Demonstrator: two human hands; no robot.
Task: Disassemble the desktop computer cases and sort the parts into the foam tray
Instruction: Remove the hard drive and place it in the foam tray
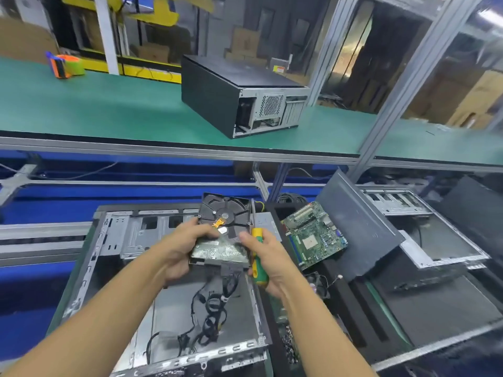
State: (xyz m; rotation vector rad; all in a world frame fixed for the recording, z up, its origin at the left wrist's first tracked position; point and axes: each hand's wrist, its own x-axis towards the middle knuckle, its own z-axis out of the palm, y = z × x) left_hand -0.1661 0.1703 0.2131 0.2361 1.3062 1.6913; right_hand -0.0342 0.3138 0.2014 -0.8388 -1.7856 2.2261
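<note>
While a worker stands at a blue assembly bench, the left hand [183, 247] grips a hard drive [224, 227] by its left edge, fingers curled under and thumb on top. The drive is held circuit board up above an opened desktop case [114, 257] that lies flat on the bench. The right hand [269, 263] has its fingers wrapped round the green and yellow handle of a screwdriver [256, 258], and its fingertips touch the drive's right edge. A bundle of black cables [212, 308] is plugged into the drive's near end and hangs down onto the case floor.

Just right of the case, a green motherboard [313, 238] rests tilted in a black foam tray [351, 303]. A dark side panel [359, 227] leans beside it, against a second stripped case [435, 240]. On the green shelf above stands a closed black computer case [226, 91], its rear facing the bench. An orange and green tape dispenser [66, 65] sits well apart at far left.
</note>
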